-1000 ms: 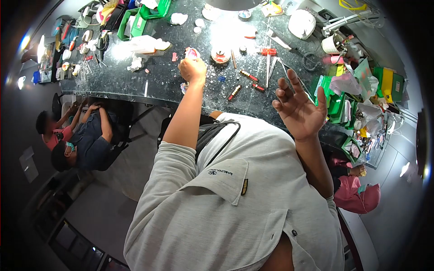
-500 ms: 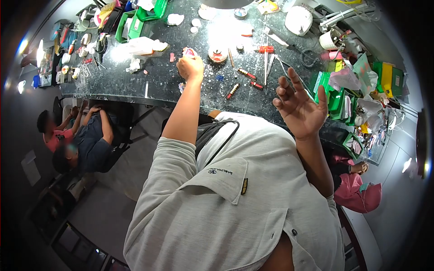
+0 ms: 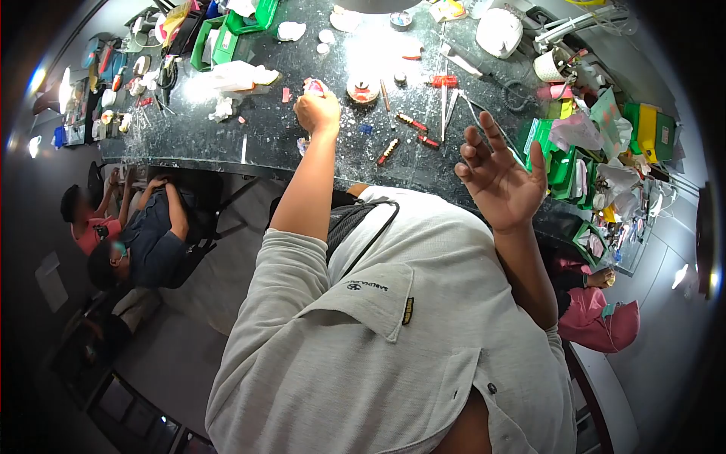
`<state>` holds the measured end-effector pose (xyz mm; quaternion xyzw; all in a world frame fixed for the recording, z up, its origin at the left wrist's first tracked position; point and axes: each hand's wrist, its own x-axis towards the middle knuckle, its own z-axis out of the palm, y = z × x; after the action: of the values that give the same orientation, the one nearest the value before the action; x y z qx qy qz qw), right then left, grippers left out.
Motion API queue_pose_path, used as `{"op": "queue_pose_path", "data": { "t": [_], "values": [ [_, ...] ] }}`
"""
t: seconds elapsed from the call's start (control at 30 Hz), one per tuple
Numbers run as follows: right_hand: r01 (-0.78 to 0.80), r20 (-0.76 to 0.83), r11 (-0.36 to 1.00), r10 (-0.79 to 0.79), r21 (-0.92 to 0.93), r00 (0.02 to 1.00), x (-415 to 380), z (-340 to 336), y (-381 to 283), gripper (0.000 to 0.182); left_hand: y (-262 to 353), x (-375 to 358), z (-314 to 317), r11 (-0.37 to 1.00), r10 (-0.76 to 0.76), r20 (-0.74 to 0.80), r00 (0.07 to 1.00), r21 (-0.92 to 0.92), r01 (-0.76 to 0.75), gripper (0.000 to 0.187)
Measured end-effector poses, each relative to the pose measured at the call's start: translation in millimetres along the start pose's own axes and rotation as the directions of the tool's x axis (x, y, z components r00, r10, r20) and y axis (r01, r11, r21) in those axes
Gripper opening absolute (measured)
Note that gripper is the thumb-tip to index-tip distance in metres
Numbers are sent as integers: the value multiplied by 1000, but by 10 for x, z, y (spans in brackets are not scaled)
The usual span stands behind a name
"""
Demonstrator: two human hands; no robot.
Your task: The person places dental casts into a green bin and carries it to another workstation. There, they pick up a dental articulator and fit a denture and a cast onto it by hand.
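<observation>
My left hand [image 3: 318,112] is closed round a small pink and white piece [image 3: 315,87] above the dark, dusty table [image 3: 280,144]. Raised near the front edge of the table, my right hand [image 3: 504,181] has its palm up and fingers apart, holding nothing. Between the hands lie a red-and-black handled tool [image 3: 388,151], another such tool [image 3: 411,122] and a small blue piece [image 3: 367,129]. A round container with something red [image 3: 363,92] stands just right of my left hand. Beyond lies a red-handled tool [image 3: 445,81].
Green bins [image 3: 561,163] crowd the right side, with a coiled black cable [image 3: 517,97] nearby. Another green bin [image 3: 215,47] stands at the back left beside crumpled white material [image 3: 234,76]. People sit at the left [image 3: 147,234] and at the right [image 3: 601,318].
Both of my hands stay almost where they were. At the far left, a seated person's hands have risen slightly; the person at the right has moved a hand a little.
</observation>
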<state>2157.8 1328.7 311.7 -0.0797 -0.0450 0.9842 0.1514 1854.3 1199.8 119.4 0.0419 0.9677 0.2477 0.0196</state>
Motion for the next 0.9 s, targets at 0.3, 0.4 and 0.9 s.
{"op": "queue_pose_path", "data": {
  "t": [0.3,0.4,0.9],
  "values": [
    [1,9,1000,-1,-1,1000,7,-18,-9,80,-65,1,55,996,73,-28,997,-40,-74,27],
    [7,5,1000,-7,-4,1000,5,-19,-11,80,-31,-1,40,997,49,-47,998,-62,-52,27],
    [27,-26,999,-27,-21,999,-26,-40,-7,80,-141,70,210,987,151,-106,983,66,-145,35]
  ]
}}
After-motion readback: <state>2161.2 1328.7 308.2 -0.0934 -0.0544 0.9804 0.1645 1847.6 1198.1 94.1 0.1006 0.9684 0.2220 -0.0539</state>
